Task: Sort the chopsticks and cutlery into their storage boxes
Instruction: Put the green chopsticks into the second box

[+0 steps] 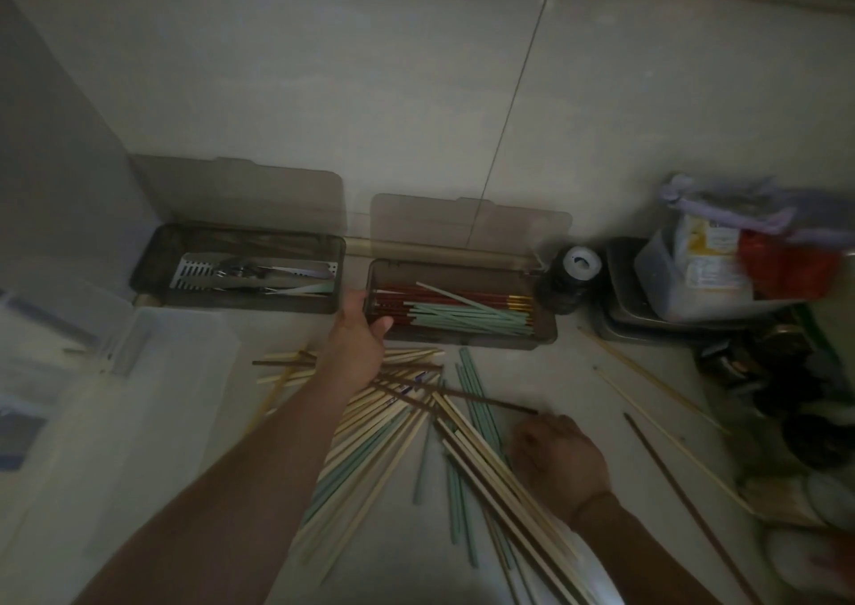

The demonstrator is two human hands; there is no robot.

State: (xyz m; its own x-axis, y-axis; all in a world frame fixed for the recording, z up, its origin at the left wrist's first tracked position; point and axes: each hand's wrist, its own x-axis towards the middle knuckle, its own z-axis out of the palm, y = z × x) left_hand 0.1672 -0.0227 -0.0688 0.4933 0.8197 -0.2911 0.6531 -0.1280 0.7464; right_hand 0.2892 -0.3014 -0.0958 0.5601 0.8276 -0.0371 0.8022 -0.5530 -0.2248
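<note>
Wooden chopsticks (393,424) fan toward the boxes — right hand (557,459) grasping some.

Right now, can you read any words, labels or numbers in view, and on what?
None readable.
Plastic jug: yellow and white labels, print too blurred.
Chopsticks in the pile: small blue-white marks, too small to read.
Boxes: no text visible.

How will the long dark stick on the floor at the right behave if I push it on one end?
The dark stick looks thin and straight, so probably stiff and light. It lies alone on smooth floor tile, so it would likely pivot or slide easily; it may roll if round.
</note>
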